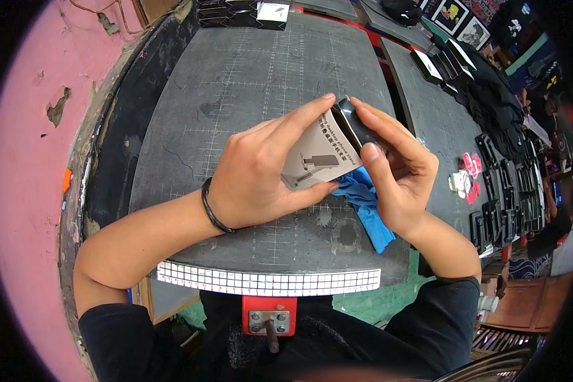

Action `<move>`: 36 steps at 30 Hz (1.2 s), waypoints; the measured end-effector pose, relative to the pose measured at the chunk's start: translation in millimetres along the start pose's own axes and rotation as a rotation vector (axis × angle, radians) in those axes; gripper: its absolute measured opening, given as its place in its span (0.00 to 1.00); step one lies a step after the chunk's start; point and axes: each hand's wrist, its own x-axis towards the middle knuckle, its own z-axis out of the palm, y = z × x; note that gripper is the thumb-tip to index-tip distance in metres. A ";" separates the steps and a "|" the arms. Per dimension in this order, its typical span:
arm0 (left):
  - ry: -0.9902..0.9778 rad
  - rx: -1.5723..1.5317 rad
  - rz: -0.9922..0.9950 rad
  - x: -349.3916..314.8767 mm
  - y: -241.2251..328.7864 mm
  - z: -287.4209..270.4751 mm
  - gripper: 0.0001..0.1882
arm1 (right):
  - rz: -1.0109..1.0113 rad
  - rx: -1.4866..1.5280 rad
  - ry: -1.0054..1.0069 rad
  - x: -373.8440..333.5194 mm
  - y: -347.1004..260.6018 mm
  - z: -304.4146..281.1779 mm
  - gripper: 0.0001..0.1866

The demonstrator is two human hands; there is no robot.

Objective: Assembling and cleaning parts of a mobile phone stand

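Note:
Above the table, my left hand (254, 165) grips a small cardboard box (312, 153) by its edges, thumb below and fingers along the top. The box's pale face carries a printed picture of a phone stand. My right hand (401, 165) is closed on a glossy black piece (358, 124) at the box's right side, with a dark gap between it and the pale face. Whether this piece is a flap of the box or a separate part, I cannot tell. A crumpled blue cloth (369, 213) lies on the table beneath my hands.
The dark table (204, 114) has ruled grid marks and a white ruler strip (270, 281) along its near edge. Black-and-white boxes (274, 13) stand at the far end. To the right lie several black phone stands (506, 191) and red-and-white pieces (470, 175). A pink wall (28, 165) rises at left.

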 end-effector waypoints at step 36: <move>-0.273 -0.298 -0.038 10.6 -32.9 -18.0 0.71 | 0.402 0.500 0.031 2.0 28.6 3.1 0.40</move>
